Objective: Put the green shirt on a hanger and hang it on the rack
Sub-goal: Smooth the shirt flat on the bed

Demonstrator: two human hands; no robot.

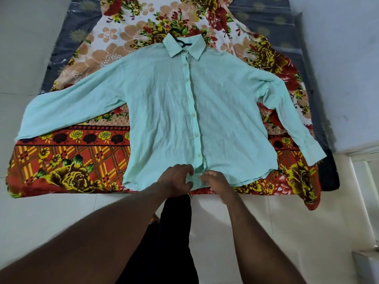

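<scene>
Pinching the hem of the green shirt [164,111] at the blanket's [67,160] near edge, we have the left hand [175,178] and right hand [215,180] curled on the placket, probably closing the lowest button. The shirt lies flat across the blanket's middle, with the hanger [185,45] showing at its collar. Next we should reach for that hook and lift; no rack is in view.

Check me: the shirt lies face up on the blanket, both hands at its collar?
Not the collar: the head view shows the left hand and right hand at the hem. The shirt does lie face up on the blanket.
</scene>
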